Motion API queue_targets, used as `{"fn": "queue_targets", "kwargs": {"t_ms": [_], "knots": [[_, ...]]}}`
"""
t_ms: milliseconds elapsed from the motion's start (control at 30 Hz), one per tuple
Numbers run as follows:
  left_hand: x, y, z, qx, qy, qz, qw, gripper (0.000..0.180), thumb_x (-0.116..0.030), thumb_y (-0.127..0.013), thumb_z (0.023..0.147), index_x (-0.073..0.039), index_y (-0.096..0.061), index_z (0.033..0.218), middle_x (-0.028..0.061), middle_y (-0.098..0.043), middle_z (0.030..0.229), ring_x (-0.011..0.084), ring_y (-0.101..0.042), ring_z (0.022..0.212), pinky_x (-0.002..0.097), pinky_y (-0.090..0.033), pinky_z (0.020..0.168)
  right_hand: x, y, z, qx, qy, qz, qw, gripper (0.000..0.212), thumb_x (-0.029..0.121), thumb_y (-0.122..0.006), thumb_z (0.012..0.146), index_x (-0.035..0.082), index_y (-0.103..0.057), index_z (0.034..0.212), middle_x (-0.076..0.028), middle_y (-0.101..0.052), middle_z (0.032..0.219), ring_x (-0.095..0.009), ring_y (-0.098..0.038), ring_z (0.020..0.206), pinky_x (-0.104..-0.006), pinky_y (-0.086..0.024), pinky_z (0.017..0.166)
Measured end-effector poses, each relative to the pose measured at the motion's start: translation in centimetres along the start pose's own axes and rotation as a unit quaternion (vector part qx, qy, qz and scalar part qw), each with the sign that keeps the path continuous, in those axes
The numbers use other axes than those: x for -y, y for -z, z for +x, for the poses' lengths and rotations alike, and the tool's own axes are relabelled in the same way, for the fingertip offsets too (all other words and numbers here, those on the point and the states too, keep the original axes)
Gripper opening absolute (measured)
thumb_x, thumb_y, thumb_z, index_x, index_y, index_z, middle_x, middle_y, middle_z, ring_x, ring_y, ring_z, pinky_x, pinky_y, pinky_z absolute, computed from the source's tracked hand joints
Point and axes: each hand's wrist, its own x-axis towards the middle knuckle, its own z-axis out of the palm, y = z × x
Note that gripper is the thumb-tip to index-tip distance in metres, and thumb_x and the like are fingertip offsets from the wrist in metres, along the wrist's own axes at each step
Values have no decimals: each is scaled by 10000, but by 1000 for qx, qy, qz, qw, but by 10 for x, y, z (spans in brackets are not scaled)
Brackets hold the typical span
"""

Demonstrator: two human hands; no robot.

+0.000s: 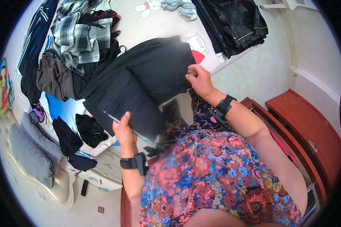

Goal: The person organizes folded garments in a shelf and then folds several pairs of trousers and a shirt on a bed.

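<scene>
A black elastic-waisted garment lies stretched across the near edge of the bed, its gathered waistband toward the right. My right hand is closed with its fingertips pinching that waistband. At the garment's lower left edge, my left hand is closed around a thin pale rod, thumb pointing up. One tip of the rod shows beyond the thumb, over the black cloth; whether it belongs to a hanger I cannot tell. The fingers of the left hand are partly hidden.
The bed bears a plaid shirt, dark grey pants, a folded black stack and a light grey cloth. Grey pillows lean at the headboard. Red-brown wooden furniture with an open drawer stands at the right.
</scene>
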Motion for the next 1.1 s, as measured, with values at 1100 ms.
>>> {"fn": "queue_targets", "kwargs": {"t_ms": [1100], "knots": [[14, 5, -24, -73, 35, -21, 997, 475, 2, -639, 693, 12, -507, 1150, 100, -589, 1048, 230, -590, 880, 355, -480, 809, 81, -35, -40, 356, 231, 98, 900, 189, 90, -603, 714, 23, -616, 889, -137, -609, 877, -278, -582, 858, -354, -471, 777]]}}
